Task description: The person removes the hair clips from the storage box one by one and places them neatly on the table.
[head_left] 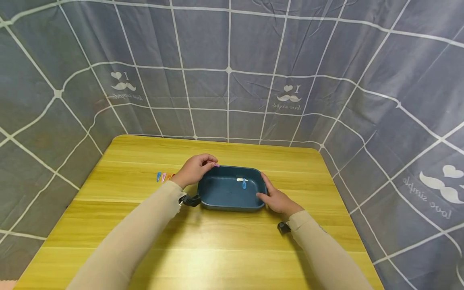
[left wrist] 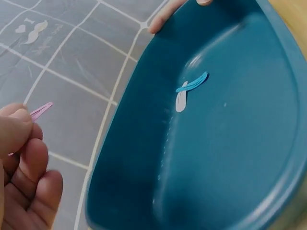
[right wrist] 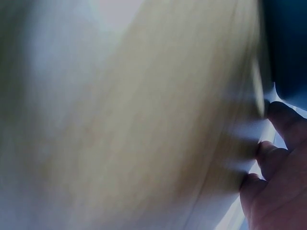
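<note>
Head cam: dark blue bin (head_left: 224,195) sits on wood-look table (head_left: 232,245). L hand (head_left: 193,170) is at bin's far-left corner, pinching pink clip (head_left: 216,164) btwn thumb + fingers, clip right by the far rim. R hand (head_left: 278,198) grips bin's right end, thumb over rim to the inside, fingers along outside wall. Inside bin, toward its right end: white clip (head_left: 239,179) w/ blue clip (head_left: 244,185) across it. Left of bin, row of more clips: 2nd blue clip (head_left: 158,176), 2nd pink clip (head_left: 164,177), then orange + red bits; L hand covers that end of the row, so can't get a count. Black wrist strap (head_left: 190,200) is just off bin's near-left corner. Grey curtain (head_left: 206,92) w/ white grid lines beyond bin & both sides.

L wrist cam: L hand has pink clip's end btwn thumb & forefinger, other fingers loosely curled. Bin wall stands btwn that hand and the 2 clips on bin floor. R hand's fingertips show at bin's opposite rim.

R wrist cam: blurry, mostly tabletop. R hand's fingers up against bin's outer side; thumb hidden here.
</note>
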Motion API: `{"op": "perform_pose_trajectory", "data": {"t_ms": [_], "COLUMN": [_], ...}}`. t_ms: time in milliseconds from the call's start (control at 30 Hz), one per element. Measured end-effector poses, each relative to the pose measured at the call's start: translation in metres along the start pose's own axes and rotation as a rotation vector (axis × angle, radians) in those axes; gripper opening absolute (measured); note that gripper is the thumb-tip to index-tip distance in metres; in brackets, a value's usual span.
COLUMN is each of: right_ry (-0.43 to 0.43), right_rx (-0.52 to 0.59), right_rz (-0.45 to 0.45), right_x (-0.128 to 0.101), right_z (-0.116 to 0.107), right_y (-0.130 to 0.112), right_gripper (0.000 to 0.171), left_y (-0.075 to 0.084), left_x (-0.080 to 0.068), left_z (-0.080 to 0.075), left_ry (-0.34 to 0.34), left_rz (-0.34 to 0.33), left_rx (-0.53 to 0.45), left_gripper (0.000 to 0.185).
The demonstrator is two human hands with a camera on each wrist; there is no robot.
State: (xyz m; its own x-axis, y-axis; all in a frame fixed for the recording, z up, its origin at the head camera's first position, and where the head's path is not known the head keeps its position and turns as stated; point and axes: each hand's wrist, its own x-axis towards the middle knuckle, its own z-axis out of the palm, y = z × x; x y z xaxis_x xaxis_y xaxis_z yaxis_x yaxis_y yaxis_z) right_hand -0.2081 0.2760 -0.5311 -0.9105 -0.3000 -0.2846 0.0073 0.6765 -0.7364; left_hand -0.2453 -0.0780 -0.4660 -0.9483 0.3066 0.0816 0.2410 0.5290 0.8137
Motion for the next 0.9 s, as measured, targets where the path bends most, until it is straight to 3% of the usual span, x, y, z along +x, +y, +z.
{"op": "perform_pose_trajectory", "data": {"t_ms": [233,500,733,900], "right_ry": [0.011,0.012,0.021,0.025], "right_rx": [-0.017,0.011,0.033,0.053], "right_rz": [-0.001,-0.006,0.002,0.01], "right_x": [0.001,0.0,-0.004,-0.007], "right_z": [0.002,0.005,0.008,0.011], "right_y": [0.002,0.003,0.001,0.0], "right_gripper": [0.086,0.086,0.086,0.086], "left_y": [-0.009,-0.02,-0.034,-0.041], "left_x": [-0.011,-0.022,-0.03,-0.04], "left_z": [-0.017,-0.035,-0.05,-0.059], "left_ry": [0.063,0.106,0.224,0.291], "left_rz": [-0.046,-0.078,-0.054,-0.084], "left_rx": [-0.082,-0.043,-0.151,-0.198], "left_gripper": [0.02,0.03,0.026,0.021]}}
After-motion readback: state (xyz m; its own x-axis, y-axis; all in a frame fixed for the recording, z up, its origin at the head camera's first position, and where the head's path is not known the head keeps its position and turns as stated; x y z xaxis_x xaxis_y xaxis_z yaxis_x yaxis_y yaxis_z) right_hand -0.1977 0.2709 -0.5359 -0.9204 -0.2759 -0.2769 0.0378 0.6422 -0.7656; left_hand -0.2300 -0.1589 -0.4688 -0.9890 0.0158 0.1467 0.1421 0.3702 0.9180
